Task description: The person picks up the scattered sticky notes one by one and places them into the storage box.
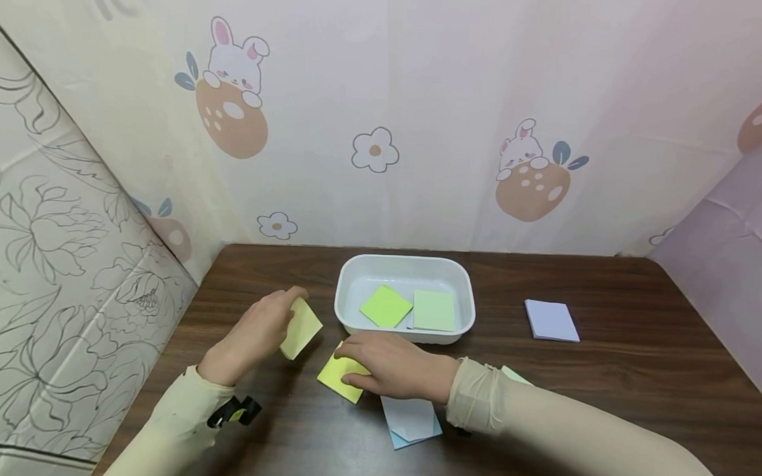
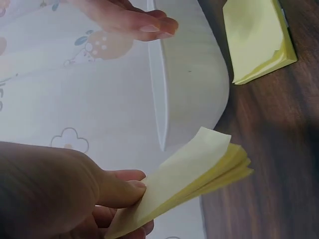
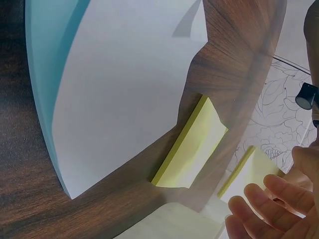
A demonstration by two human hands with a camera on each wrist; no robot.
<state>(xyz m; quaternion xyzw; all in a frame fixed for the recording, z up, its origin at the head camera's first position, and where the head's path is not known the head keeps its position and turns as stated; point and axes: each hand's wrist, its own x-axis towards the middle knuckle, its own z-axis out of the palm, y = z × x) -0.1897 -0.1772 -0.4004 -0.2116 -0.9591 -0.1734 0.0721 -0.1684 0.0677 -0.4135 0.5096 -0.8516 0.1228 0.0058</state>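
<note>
My left hand (image 1: 254, 335) pinches a pale yellow sticky note pad (image 1: 301, 328) between thumb and fingers, left of the white tub. In the left wrist view its sheets (image 2: 199, 174) fan apart at the far end. A brighter yellow sticky note pad (image 1: 335, 378) lies on the table in front of the tub. In the head view my right hand (image 1: 395, 364) overlaps that pad. Both wrist views show the right fingers (image 3: 269, 206) loosely extended and apart from the pad, with nothing held.
The white tub (image 1: 344, 300) holds a bright green pad (image 1: 386, 307) and a light green pad (image 1: 434, 310). A white pad with a blue one (image 1: 412, 418) lies below my right wrist. A pale lavender pad (image 1: 551, 321) sits at right. A greenish pad (image 1: 515, 374) is mostly hidden by my forearm.
</note>
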